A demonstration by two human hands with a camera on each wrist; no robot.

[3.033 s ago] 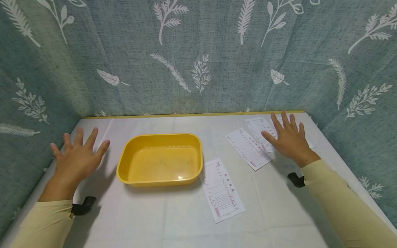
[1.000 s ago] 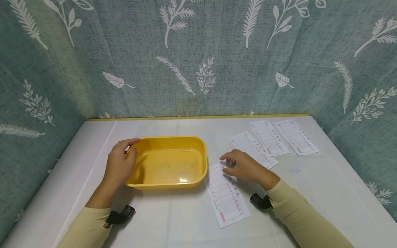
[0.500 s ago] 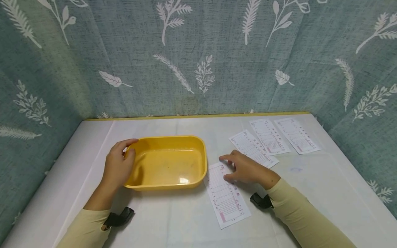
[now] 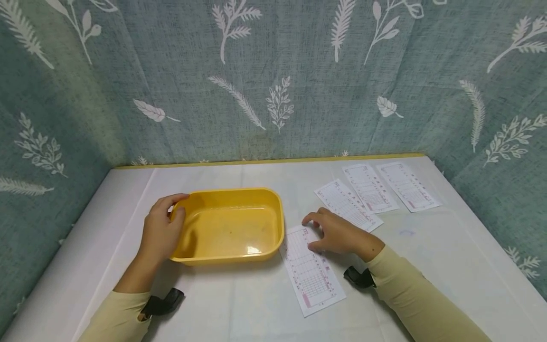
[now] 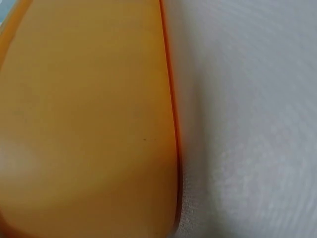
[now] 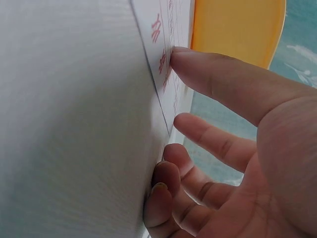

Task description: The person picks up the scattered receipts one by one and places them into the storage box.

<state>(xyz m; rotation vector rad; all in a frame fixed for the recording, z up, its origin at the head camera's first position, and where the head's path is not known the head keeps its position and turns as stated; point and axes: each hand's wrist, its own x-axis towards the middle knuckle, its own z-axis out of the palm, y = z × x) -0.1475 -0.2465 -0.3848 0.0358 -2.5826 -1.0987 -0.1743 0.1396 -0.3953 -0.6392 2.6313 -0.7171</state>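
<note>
here, paper (image 4: 314,278) lies beneath right thumb (image 4: 317,245)

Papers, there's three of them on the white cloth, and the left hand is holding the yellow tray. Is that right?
Not quite: there are four papers, not three. The head view shows one nearest the tray and three farther back. The left hand is holding the yellow tray.

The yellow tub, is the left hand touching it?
Touching. The head view shows the left hand gripping the yellow tub at its left end, thumb inside.
</note>
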